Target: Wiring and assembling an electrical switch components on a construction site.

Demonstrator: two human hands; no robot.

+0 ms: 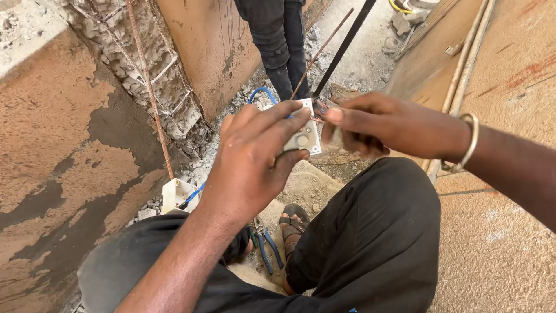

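The switch plate [302,135] sits between the two hands, the left hand [255,165] on its left and the right hand [382,124] on its right. Below them, pliers [265,240] lie on the floor between the knees, beside a sandalled foot [292,223]. A wall box [176,194] sits left, against the wall [63,145]. A standing person's legs [281,40] are far behind.

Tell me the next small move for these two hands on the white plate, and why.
Probably steady the white plate in the left hand while the right hand works at its edge: the right fingers already touch it, and a blue wire trails behind it.
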